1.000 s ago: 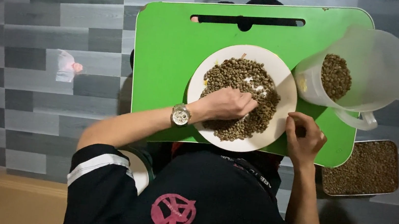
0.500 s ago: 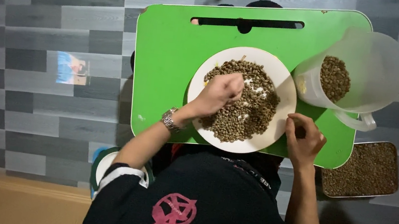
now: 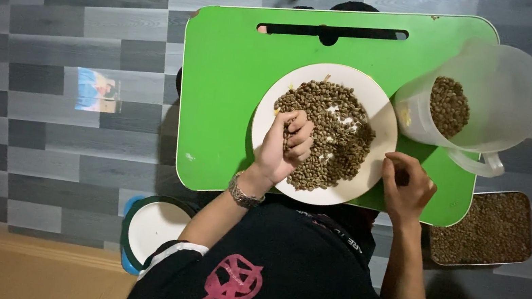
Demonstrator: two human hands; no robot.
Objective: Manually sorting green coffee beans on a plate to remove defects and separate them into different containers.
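Sorting is under way: the left hand (image 3: 285, 146) cups over the beans (image 3: 336, 135) on the white plate (image 3: 380, 116), fingers curled with beans seemingly in the palm, while the right hand (image 3: 406, 186) pinches shut at the rim beside it; any next move calls for a delicate pick

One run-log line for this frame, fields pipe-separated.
left hand: curled, palm up, over beans on white plate | right hand: at plate rim | plate on green tray table | jug: holds beans
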